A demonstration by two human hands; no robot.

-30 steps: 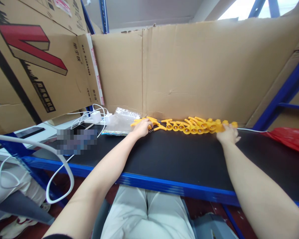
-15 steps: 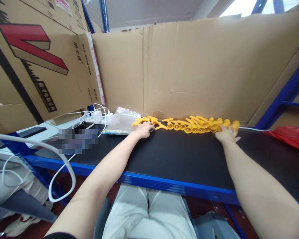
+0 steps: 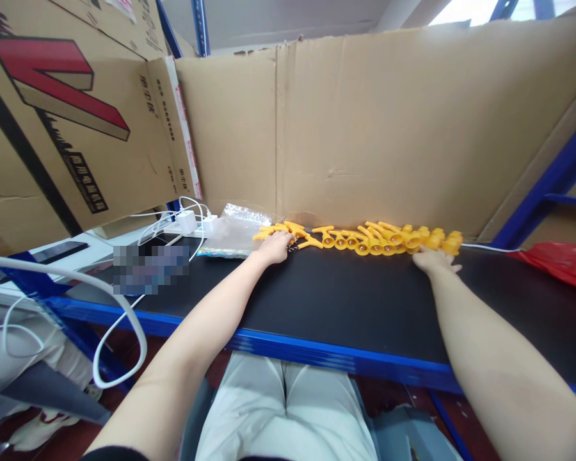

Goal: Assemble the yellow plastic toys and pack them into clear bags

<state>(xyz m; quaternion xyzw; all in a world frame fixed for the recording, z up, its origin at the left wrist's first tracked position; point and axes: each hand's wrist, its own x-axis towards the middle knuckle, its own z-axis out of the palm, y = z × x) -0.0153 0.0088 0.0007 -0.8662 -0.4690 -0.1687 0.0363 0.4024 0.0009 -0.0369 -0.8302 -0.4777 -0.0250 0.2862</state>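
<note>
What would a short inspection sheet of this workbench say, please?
Surface: black bench top with a blue front edge.
Job's things: row of yellow plastic pieces along the back, against the cardboard wall.
Clutter: clear plastic bag left of the row; red bag far right.
Hands: left hand on the row's left end, grip unclear; right hand flat at its right end, fingers touching pieces.
Cables: white cable loops off the bench's left side; white charger near the bag.
Surroundings: blue rack post at right.

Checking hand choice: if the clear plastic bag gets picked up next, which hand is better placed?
Likely left. The left hand rests at the left end of the yellow pieces, right beside the clear plastic bag; the right hand sits at the far end.
</note>
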